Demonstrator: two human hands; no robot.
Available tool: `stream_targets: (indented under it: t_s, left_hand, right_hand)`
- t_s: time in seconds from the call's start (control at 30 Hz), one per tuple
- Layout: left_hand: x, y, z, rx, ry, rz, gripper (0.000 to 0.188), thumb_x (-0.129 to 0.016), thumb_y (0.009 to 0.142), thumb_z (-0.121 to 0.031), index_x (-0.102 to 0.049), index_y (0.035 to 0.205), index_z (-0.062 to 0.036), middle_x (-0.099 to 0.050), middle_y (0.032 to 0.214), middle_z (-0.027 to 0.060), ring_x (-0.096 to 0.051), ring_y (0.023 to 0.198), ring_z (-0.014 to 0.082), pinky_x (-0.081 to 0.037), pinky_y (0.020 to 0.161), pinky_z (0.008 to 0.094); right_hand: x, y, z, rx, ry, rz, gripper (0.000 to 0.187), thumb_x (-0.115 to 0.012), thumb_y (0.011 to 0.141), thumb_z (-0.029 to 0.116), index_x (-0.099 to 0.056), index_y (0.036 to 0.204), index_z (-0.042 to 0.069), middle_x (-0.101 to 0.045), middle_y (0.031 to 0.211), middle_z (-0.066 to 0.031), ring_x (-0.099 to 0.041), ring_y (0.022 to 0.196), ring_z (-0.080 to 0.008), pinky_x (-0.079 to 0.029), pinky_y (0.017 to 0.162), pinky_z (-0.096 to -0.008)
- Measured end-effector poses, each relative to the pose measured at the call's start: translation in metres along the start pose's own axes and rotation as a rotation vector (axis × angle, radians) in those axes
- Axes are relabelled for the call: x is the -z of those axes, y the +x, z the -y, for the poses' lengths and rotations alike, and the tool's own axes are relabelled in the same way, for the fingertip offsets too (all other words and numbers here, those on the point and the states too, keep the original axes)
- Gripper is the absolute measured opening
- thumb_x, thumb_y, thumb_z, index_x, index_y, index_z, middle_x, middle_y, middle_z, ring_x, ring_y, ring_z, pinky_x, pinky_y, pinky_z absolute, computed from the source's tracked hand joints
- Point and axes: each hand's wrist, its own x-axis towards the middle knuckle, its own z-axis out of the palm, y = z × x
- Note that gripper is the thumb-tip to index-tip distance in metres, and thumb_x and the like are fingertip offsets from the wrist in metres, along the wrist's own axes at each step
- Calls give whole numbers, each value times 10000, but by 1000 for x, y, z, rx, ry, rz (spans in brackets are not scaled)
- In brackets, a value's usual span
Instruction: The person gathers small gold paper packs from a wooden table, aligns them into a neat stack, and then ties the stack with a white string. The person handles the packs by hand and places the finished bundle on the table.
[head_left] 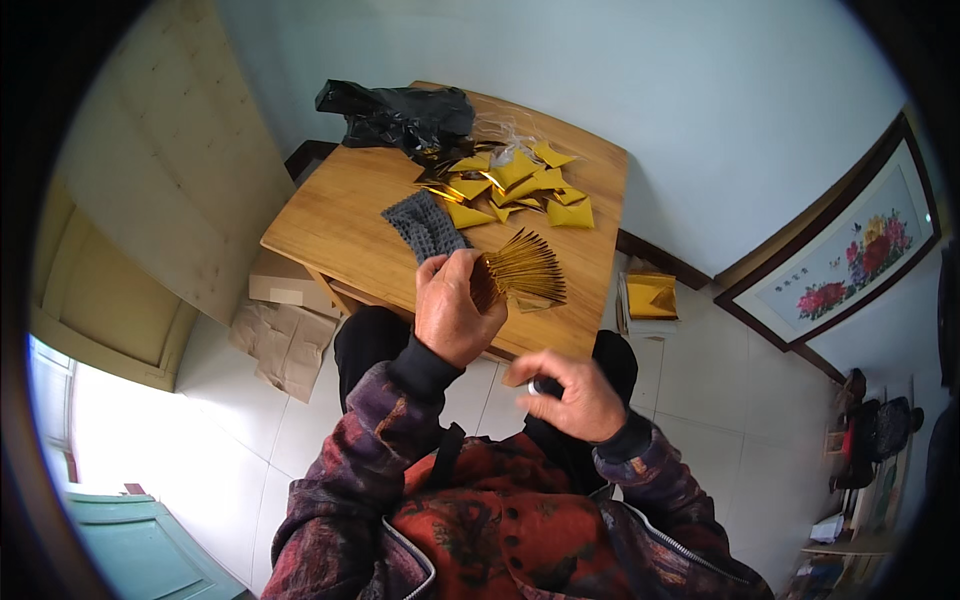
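Red top (550,530) is showing below
Left hand (455,310) is tightly pinching fanned gold paper (530,268) — right hand (582,402) is loosely curling round a black-and-white object (546,386).

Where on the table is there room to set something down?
Widest: left on the table, between black bag, grey cloth and left edge. Narrower: along the right edge, beside gold pieces. Crowded: around those pieces, and by the left hand with its fan.

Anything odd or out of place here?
No spill visible. A creased brown sheet lies on the floor left of the table; gold papers sit in a jumbled heap. Untidy, nothing worse.
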Motion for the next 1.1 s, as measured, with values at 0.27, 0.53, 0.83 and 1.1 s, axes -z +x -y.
stream_targets:
  t_s: [0.27, 0.53, 0.83, 1.1]
  left_hand:
    - [2, 1, -17, -273, 217, 283, 367, -701, 656, -106, -528, 978, -66, -576, 833, 101, -598, 848, 303, -325, 995, 477]
    - [-1, 9, 0, -314, 270, 456, 362, -710, 669, -130, -510, 965, -72, -588, 846, 91, -608, 861, 297, -298, 1025, 522]
    - [-15, 22, 16, -294, 386, 629, 420, -720, 691, -182, -495, 1024, -60, -597, 919, 111, -593, 953, 305, -263, 1044, 556]
    - [-16, 7, 43, -68, 303, 128, 1066, -862, 525, -113, -301, 1425, -12, -377, 1426, 205, -341, 1336, 360, -249, 1107, 459]
  right_hand:
    - [26, 56, -9, 167, -675, -278, 852, -827, 626, 222, -375, 1338, 106, -435, 1368, -94, -326, 1354, -311, -205, 1119, -511]
    - [12, 62, -52, 122, -461, -248, 652, -826, 632, 245, -483, 1158, 70, -558, 1170, -128, -500, 1141, -332, -380, 976, -436]
    - [-2, 77, -83, 34, -235, -297, 454, -803, 633, 124, -545, 998, 44, -602, 922, -136, -553, 912, -364, -472, 792, -424]
    - [-3, 88, -117, 50, 410, -427, 436, -757, 741, 73, -545, 1118, 23, -628, 1038, -98, -584, 1002, -196, -463, 886, -324]
